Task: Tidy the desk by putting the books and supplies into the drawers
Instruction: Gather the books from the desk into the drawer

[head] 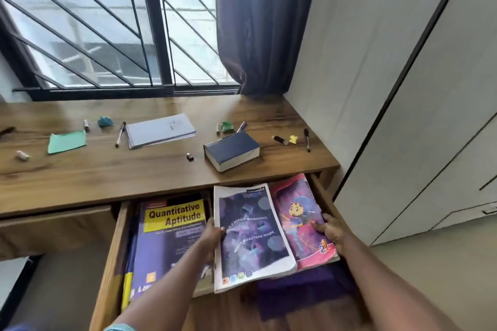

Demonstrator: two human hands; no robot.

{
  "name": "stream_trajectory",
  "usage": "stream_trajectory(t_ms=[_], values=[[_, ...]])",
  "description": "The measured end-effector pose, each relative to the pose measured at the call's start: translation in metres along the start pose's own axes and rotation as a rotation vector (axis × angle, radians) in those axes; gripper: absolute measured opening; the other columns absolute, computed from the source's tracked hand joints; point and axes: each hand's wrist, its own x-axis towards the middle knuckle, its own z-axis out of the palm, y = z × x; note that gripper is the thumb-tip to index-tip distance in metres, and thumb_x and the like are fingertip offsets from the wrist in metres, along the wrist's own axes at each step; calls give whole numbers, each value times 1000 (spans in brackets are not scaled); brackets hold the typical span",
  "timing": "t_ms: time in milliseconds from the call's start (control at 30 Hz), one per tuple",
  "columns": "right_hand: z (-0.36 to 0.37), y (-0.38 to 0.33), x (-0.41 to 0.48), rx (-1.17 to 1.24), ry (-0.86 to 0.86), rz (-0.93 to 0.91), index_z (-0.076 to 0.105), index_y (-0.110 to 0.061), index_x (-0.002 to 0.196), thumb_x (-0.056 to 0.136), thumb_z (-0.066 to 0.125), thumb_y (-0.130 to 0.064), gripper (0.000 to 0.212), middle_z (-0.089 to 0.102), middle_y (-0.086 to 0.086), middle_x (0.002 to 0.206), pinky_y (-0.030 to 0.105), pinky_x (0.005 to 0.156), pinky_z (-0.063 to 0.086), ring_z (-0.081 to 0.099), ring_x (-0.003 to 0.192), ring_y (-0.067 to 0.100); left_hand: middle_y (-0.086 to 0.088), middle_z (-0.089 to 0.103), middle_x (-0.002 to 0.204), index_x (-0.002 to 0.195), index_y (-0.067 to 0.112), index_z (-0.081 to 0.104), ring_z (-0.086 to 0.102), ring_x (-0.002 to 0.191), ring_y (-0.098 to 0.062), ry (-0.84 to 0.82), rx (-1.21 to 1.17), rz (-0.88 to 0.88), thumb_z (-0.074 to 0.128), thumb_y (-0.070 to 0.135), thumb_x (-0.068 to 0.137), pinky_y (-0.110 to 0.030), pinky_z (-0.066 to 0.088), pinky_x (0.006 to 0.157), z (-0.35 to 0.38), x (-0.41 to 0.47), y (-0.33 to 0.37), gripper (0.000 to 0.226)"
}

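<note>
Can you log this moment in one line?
left hand grips purple notebook | right hand holds pink cartoon book | both over open drawer

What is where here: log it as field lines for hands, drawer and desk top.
left hand: grips left edge of white-bordered purple notebook
right hand: holds right edge of pink cartoon-cover book
open wooden drawer: yellow-and-purple Quantitative Aptitude book lying at its left
wooden desk top: thick navy book, white spiral notepad, green paper sheet, black pen
</note>
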Motion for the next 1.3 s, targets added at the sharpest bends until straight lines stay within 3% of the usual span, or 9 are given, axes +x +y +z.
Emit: stream_trajectory(t_ms=[100, 167, 233, 333, 467, 567, 767, 967, 1300], values=[[12, 0, 30, -313, 144, -2, 61, 3, 113, 83, 70, -20, 39, 66, 23, 109, 42, 89, 49, 63, 100, 36, -21, 59, 114, 134, 7, 35, 61, 98, -33, 12, 10, -21, 47, 5, 95, -52, 52, 90, 16, 22, -19, 41], [18, -3, 32, -432, 195, 19, 56, 1, 118, 87, 64, -23, 40, 60, 24, 121, 36, 90, 46, 58, 113, 36, -22, 53, 129, 143, 12, 30, 57, 113, -34, 33, 6, -42, 47, 5, 95, -47, 45, 102, 31, 29, -23, 51], [23, -3, 30, -465, 222, 18, 51, 0, 123, 92, 54, -16, 35, 56, 25, 126, 37, 92, 44, 55, 117, 38, -20, 53, 128, 146, 11, 25, 58, 107, -28, 73, 14, -60, 46, 4, 96, -29, 49, 91, 48, 17, -13, 55], [34, -1, 37, -537, 285, -36, 52, -2, 119, 95, 36, -5, 29, 58, 24, 119, 36, 82, 46, 59, 108, 37, -11, 58, 96, 140, -2, 32, 50, 68, -7, 132, 50, -28, 47, 1, 96, -8, 42, 49, 74, 21, -1, 47], [38, -9, 39, -631, 288, -151, 50, 0, 123, 95, 29, 0, 34, 52, 21, 122, 39, 88, 45, 55, 110, 36, -4, 57, 80, 128, -7, 45, 45, 61, -7, 239, 94, -1, 46, -4, 94, -6, 36, 41, 97, 32, 19, 34], [32, -16, 47, -725, 244, -301, 50, -4, 127, 94, 34, -4, 37, 47, 16, 131, 35, 92, 42, 51, 116, 32, -24, 64, 109, 124, -7, 49, 62, 94, -33, 322, 160, -40, 49, 3, 94, -26, 46, 64, 115, 44, 29, 31], [29, -19, 71, -881, -60, -572, 41, -12, 140, 98, 40, -27, 45, 30, 15, 150, 35, 107, 33, 35, 135, 30, -23, 38, 140, 136, 1, 37, 39, 130, -39, 393, 469, -117, 46, 19, 97, -37, 34, 106, 155, 52, 43, 43], [22, 0, 84, -1071, -260, -492, 18, -34, 149, 99, 28, -46, 53, 2, 8, 159, 47, 117, 4, -6, 147, 30, -16, 22, 147, 136, 5, 40, 35, 128, -34, 471, 402, -291, 44, 13, 97, -36, 39, 104, 182, 64, 50, 40], [25, -9, 78, -1162, -141, -461, 8, -21, 152, 101, 27, -24, 54, 5, 10, 159, 44, 118, -1, -4, 147, 29, -13, 23, 151, 146, 1, 20, 26, 139, -28, 503, 280, -325, 39, 21, 98, -45, 20, 116, 202, 55, 57, 56]])
